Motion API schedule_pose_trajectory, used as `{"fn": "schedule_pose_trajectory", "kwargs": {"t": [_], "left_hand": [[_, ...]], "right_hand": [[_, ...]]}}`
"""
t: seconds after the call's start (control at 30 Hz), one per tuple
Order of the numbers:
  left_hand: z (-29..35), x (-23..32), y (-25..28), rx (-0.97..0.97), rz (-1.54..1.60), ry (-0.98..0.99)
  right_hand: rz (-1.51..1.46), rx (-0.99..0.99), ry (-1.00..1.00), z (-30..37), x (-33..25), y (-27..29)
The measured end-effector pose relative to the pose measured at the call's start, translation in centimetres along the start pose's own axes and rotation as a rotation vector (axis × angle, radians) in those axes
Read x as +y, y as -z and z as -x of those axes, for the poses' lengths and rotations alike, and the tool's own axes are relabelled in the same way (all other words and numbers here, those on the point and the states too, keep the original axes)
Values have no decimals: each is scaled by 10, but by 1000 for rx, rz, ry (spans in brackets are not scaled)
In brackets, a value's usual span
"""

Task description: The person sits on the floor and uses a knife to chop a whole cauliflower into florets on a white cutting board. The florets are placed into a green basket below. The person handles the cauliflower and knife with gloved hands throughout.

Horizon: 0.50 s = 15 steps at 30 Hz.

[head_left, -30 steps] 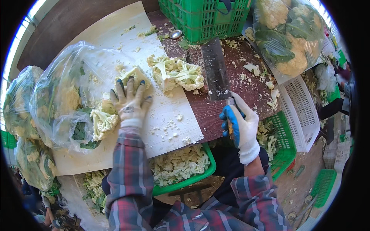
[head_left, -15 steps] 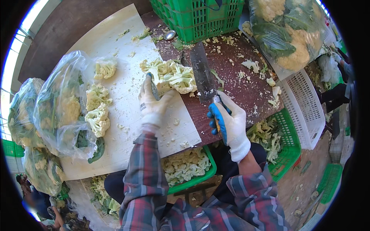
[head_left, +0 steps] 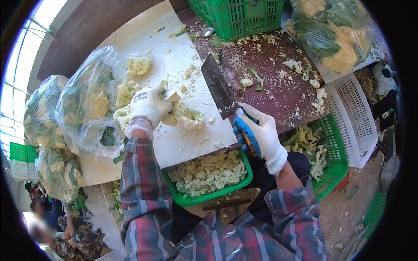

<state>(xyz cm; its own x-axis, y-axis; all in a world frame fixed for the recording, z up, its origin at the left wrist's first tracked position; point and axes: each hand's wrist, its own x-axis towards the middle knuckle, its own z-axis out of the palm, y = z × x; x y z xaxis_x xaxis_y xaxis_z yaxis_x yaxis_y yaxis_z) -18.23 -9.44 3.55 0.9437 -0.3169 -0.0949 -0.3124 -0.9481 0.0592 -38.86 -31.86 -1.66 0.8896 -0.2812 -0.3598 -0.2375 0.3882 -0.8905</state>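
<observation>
My left hand (head_left: pixel 150 105), in a white glove, is over the pale board with its fingers curled around a cut cauliflower piece (head_left: pixel 188 116). A stem end and florets stick out past the fingers, and the fingertips are partly hidden. More cauliflower pieces (head_left: pixel 139 64) lie beside that hand, next to the bagged heads. In my right hand (head_left: pixel 260 135), gloved in white and blue, is the handle of a cleaver (head_left: pixel 217 89). Its broad dark blade slants up and left over the seam between the board and the dark red tabletop, touching no cauliflower.
Clear bags of cauliflower (head_left: pixel 87 104) crowd the left. A green crate (head_left: pixel 244 19) stands at the back, with another cauliflower bag (head_left: pixel 335 37) at its right. Below the table edge are a green basin of florets (head_left: pixel 209 174), a green basket (head_left: pixel 337 152) and a white crate (head_left: pixel 355 119).
My left hand has moved left with cauliflower, away from the seam. The cleaver's blade has tilted further left, still in my right hand. The whole view has shifted slightly.
</observation>
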Motion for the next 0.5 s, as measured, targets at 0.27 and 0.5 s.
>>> {"fn": "schedule_pose_trajectory", "kwargs": {"t": [0.27, 0.5], "left_hand": [[25, -53, -50, 245, 534, -130], [59, -71, -124, 512, 788, -107]], "right_hand": [[79, -91, -43, 11, 34, -31], [156, -105, -15, 0, 58, -28]]}}
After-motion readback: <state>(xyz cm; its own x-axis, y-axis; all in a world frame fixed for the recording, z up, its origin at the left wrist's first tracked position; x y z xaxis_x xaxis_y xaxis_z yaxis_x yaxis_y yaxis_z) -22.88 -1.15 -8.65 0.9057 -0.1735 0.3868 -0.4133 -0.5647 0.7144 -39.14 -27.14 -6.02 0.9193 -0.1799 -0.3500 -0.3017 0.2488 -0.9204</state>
